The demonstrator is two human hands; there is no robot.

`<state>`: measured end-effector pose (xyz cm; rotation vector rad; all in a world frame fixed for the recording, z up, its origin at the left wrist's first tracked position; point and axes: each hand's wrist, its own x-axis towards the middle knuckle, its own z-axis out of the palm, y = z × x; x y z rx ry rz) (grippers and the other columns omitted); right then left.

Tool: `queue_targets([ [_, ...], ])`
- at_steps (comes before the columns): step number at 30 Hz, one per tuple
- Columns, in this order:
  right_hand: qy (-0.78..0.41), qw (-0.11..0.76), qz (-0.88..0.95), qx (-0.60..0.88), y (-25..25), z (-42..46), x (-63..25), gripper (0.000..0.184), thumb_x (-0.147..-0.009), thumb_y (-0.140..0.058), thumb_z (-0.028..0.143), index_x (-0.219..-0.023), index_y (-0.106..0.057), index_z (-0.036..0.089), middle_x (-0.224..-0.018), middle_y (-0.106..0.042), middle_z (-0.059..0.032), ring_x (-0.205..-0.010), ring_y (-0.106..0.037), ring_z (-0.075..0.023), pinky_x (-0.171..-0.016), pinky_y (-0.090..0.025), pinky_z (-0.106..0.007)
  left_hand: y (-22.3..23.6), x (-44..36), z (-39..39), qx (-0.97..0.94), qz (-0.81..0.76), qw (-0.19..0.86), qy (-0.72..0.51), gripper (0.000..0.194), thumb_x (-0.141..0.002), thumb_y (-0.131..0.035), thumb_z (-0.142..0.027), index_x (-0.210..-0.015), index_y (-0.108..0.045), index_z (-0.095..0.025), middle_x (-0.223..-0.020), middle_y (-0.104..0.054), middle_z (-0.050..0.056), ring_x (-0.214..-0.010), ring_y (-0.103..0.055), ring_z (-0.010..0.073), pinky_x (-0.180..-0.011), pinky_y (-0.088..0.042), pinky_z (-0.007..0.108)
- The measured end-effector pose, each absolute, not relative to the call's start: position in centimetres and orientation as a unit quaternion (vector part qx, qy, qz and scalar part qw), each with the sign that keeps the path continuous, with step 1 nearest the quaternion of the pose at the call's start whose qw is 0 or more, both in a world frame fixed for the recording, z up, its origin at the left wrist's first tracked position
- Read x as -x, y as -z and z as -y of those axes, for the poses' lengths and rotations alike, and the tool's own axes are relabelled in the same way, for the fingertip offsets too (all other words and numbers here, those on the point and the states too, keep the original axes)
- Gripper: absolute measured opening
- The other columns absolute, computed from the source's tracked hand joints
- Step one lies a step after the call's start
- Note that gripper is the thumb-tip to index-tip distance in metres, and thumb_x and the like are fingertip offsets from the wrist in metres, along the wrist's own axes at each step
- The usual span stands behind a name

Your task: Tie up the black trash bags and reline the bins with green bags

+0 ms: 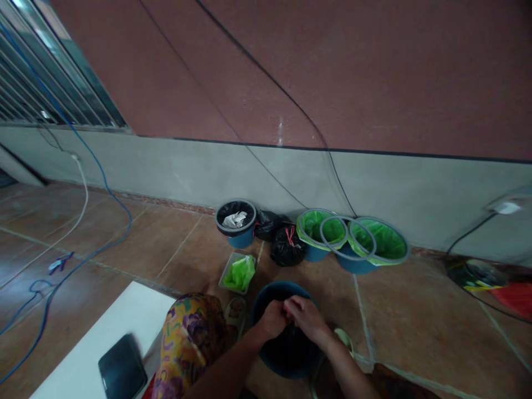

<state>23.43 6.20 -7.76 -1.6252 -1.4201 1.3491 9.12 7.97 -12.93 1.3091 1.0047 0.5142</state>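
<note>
**Where my left hand meets my right hand, the dark material lies just below**

While I lean over the blue bin, my two hands sit together above its opening, nearer its far rim than its near one. The dark material, a black bag by my judgement, is inside the bin, directly under my knuckles and spreading back toward me. Neither hand is clearly nearer to it: the left comes in from one side, the right from the other, and they meet near the middle. I can make out no long axis in it, since it merges with the shadow inside.

My fingers are curled inward, tips close together. Whether they pinch an edge of that material I cannot tell; the backs of my hands cover the contact. My left forearm and right forearm each hide part of the rim, and both run off the bottom edge. A pale shoe shows only partly beside the right one. The green bag beyond the bin is well clear of my fingers.
</note>
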Motion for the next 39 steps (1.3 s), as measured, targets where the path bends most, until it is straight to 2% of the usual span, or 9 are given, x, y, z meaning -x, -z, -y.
queue_targets([
  [3, -0.505, 0.364, 0.428, 0.655, 9.4, -6.5, -24.2, 0.048, -0.084, -0.039, 0.054, -0.101, -0.066, 0.018, -0.085, -0.072, -0.0065, -0.048, -0.056, -0.0138, -0.046, -0.041, -0.028, 12.5, -9.1, -8.0, -0.601, -0.462, 0.619, -0.205, 0.014, -0.073, -0.059, -0.019, -0.072, -0.073, -0.015, -0.069, -0.067, -0.001, -0.069, -0.057, 0.0137, -0.069, -0.045, 0.025],
  [6, -0.528, 0.343, 0.428, 0.648, 11.2, -5.8, -24.8, 0.046, -0.077, -0.043, 0.039, -0.111, -0.064, 0.017, -0.093, -0.073, -0.0075, -0.047, -0.056, -0.0122, -0.047, -0.043, -0.028, 12.3, -9.1, -8.2, -0.596, -0.493, 0.604, -0.193, 0.013, -0.071, -0.060, -0.017, -0.071, -0.073, -0.015, -0.062, -0.063, -0.003, -0.062, -0.054, 0.0118, -0.065, -0.043, 0.024],
  [10, -0.539, 0.281, 0.516, 0.604, 12.3, -4.8, -24.7, 0.049, -0.066, -0.042, 0.018, -0.107, -0.067, 0.019, -0.087, -0.074, -0.0035, -0.062, -0.064, -0.0153, -0.058, -0.049, -0.027, 12.4, -9.3, -8.4, -0.603, -0.468, 0.614, -0.202, 0.011, -0.070, -0.060, -0.016, -0.068, -0.071, -0.015, -0.065, -0.065, -0.002, -0.065, -0.056, 0.0122, -0.068, -0.045, 0.024],
  [15, -0.421, 0.247, 0.624, 0.610, 11.8, -5.1, -25.2, 0.032, -0.074, -0.044, 0.013, -0.087, -0.072, 0.021, -0.088, -0.073, -0.0053, -0.087, -0.067, -0.0204, -0.084, -0.049, -0.033, 12.6, -9.3, -8.6, -0.602, -0.496, 0.596, -0.192, 0.004, -0.067, -0.063, -0.017, -0.068, -0.066, -0.016, -0.060, -0.062, -0.004, -0.063, -0.056, 0.0128, -0.063, -0.044, 0.024],
  [20, -0.329, 0.167, 0.684, 0.629, 11.0, -5.8, -26.3, 0.024, -0.084, -0.047, 0.018, -0.081, -0.071, 0.022, -0.089, -0.071, -0.0072, -0.085, -0.065, -0.0198, -0.080, -0.047, -0.031, 12.9, -9.5, -8.4, -0.560, -0.505, 0.628, -0.193, 0.002, -0.071, -0.060, -0.018, -0.072, -0.059, -0.017, -0.059, -0.060, -0.005, -0.054, -0.054, 0.0103, -0.056, -0.041, 0.022],
  [25, -0.283, 0.160, 0.678, 0.659, 10.8, -5.7, -26.2, 0.027, -0.089, -0.043, 0.021, -0.081, -0.069, 0.022, -0.086, -0.070, -0.0066, -0.081, -0.065, -0.0187, -0.076, -0.044, -0.029, 13.2, -10.0, -8.1, -0.493, -0.513, 0.667, -0.221, 0.012, -0.071, -0.063, -0.022, -0.072, -0.052, -0.019, -0.062, -0.064, -0.004, -0.052, -0.054, 0.0097, -0.056, -0.042, 0.023],
  [28, -0.309, 0.173, 0.656, 0.667, 10.9, -5.1, -26.1, 0.026, -0.089, -0.044, 0.025, -0.079, -0.068, 0.022, -0.081, -0.070, -0.0047, -0.077, -0.065, -0.0185, -0.075, -0.044, -0.029, 13.1, -10.0, -8.1, -0.439, -0.514, 0.691, -0.257, 0.017, -0.064, -0.068, -0.024, -0.067, -0.053, -0.018, -0.058, -0.060, -0.005, -0.053, -0.053, 0.0095, -0.057, -0.041, 0.023],
  [32, -0.370, 0.186, 0.645, 0.643, 11.4, -4.1, -26.4, 0.026, -0.087, -0.045, 0.032, -0.079, -0.068, 0.022, -0.079, -0.068, -0.0037, -0.074, -0.064, -0.0186, -0.070, -0.044, -0.030, 12.9, -9.8, -8.1, -0.425, -0.508, 0.697, -0.275, 0.012, -0.058, -0.067, -0.019, -0.060, -0.055, -0.017, -0.050, -0.051, -0.007, -0.050, -0.044, 0.0075, -0.054, -0.033, 0.023],
  [39, -0.374, 0.163, 0.650, 0.642, 12.3, -4.4, -26.7, 0.025, -0.082, -0.046, 0.027, -0.080, -0.070, 0.021, -0.083, -0.072, -0.0060, -0.080, -0.066, -0.0200, -0.075, -0.046, -0.031, 12.8, -10.0, -8.2, -0.520, -0.517, 0.626, -0.266, 0.010, -0.053, -0.064, -0.010, -0.058, -0.059, -0.016, -0.057, -0.055, -0.006, -0.057, -0.047, 0.0091, -0.058, -0.036, 0.022],
])
